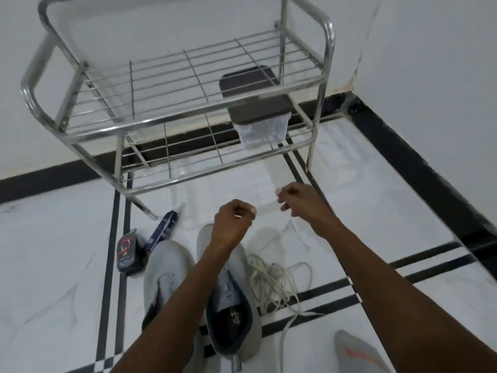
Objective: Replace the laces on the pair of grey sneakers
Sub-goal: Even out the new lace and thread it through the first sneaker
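White lace [266, 206] is stretched taut between the left hand [234, 220] and right hand [297, 199], both pinching it above the grey sneakers [228, 300]. Best to even both ends before threading the lowest eyelets.

Shiny metal rack, glossy tile floor, matt knit sneakers.
Rack [172, 125] is showing polished chrome tube and thin wire shelves, reflecting light. Floor [376, 184] is looking like smooth glossy white tile with black inlay strips. Sneakers [166, 267] are reading as matt grey woven cloth, dark lining inside. Laces [271, 278] are lying as soft off-white flat cord. Container [262, 130] is looking like clear plastic under a matt dark lid [255, 92]. Wall [430, 49] is appearing matt white.
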{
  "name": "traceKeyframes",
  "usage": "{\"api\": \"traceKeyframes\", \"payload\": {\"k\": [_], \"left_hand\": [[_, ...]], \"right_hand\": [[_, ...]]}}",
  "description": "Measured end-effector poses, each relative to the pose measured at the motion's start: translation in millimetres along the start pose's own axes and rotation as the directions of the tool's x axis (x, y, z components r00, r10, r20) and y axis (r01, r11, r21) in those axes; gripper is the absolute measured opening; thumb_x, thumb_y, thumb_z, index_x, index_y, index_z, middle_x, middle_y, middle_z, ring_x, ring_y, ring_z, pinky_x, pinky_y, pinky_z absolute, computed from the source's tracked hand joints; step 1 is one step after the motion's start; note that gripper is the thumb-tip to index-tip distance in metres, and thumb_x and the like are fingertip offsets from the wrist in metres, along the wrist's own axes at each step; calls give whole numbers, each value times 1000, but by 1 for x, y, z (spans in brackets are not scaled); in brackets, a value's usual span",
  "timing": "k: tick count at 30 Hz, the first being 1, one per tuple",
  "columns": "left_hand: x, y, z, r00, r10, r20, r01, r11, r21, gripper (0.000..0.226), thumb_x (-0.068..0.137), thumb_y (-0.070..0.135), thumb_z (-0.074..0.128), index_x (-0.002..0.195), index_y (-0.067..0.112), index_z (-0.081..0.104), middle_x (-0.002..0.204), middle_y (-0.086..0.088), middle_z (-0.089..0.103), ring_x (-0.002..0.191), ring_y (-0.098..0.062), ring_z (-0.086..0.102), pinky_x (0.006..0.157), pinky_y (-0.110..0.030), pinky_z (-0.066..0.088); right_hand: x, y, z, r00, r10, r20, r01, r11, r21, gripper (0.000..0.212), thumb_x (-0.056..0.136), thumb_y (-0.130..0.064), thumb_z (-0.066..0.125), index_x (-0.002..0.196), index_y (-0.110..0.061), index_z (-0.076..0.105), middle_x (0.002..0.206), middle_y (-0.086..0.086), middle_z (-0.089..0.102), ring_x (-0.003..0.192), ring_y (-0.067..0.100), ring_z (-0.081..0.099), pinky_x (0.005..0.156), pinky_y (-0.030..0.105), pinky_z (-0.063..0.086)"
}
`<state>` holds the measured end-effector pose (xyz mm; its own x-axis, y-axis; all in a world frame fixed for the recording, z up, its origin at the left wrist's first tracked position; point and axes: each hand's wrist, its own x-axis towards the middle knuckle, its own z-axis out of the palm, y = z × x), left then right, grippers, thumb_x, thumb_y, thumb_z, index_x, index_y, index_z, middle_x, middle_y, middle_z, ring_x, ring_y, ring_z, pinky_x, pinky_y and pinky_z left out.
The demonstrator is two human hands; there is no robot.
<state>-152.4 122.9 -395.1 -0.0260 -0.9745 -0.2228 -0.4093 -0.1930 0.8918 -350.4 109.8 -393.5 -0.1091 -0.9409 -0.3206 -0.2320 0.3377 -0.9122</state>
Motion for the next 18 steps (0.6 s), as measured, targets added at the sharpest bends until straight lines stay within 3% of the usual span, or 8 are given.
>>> {"api": "traceKeyframes", "payload": {"k": [4,7,8,10,13,16,18], "left_hand": [[-8,-50,17,955,-78,286,-75,871,486,19,88,39,74,97,22,72,100,3,73,95,-18,69,88,-39,56],[-17,-60,23,894,-151,421,-210,689,694,36,83,55,74,110,32,69,118,6,64,117,-20,55,98,-41,40],[-20,-61,26,880,-171,443,-251,625,739,38,81,56,75,112,34,69,118,6,59,121,-22,49,99,-44,34],[-25,-61,31,869,-168,465,-317,533,785,32,82,50,76,110,35,71,112,5,54,122,-24,43,100,-47,31],[-22,-66,30,884,-117,453,-329,533,780,17,86,36,75,102,31,75,113,4,60,119,-24,48,99,-46,31],[-16,-70,27,898,-68,434,-316,587,745,7,88,30,74,95,28,74,111,5,64,114,-21,54,95,-43,31],[-13,-72,26,913,-24,408,-276,700,659,3,90,27,72,90,26,69,106,7,66,108,-18,60,93,-40,39]], "right_hand": [[-26,45,9,909,199,365,-17,895,-446,38,81,-37,82,111,-18,68,107,3,70,91,14,66,73,25,52],[-40,79,28,866,288,408,78,728,-681,71,66,-44,91,127,-27,58,122,0,56,108,17,59,90,32,51],[-45,92,35,871,278,406,117,684,-720,75,63,-43,92,128,-27,57,122,2,51,110,19,57,92,36,51],[-54,116,48,908,189,373,177,635,-752,60,66,-36,89,118,-25,60,116,3,47,104,21,56,89,39,53],[-55,129,47,966,62,249,146,666,-732,23,79,-19,76,94,-28,61,107,-1,58,97,20,62,82,37,54],[-43,120,34,984,19,178,104,748,-656,23,78,-11,73,78,-32,64,94,-3,70,90,18,68,82,38,57],[-37,107,25,982,6,189,103,821,-562,17,78,-10,78,78,-26,72,87,-2,72,83,14,68,74,32,58]]}}
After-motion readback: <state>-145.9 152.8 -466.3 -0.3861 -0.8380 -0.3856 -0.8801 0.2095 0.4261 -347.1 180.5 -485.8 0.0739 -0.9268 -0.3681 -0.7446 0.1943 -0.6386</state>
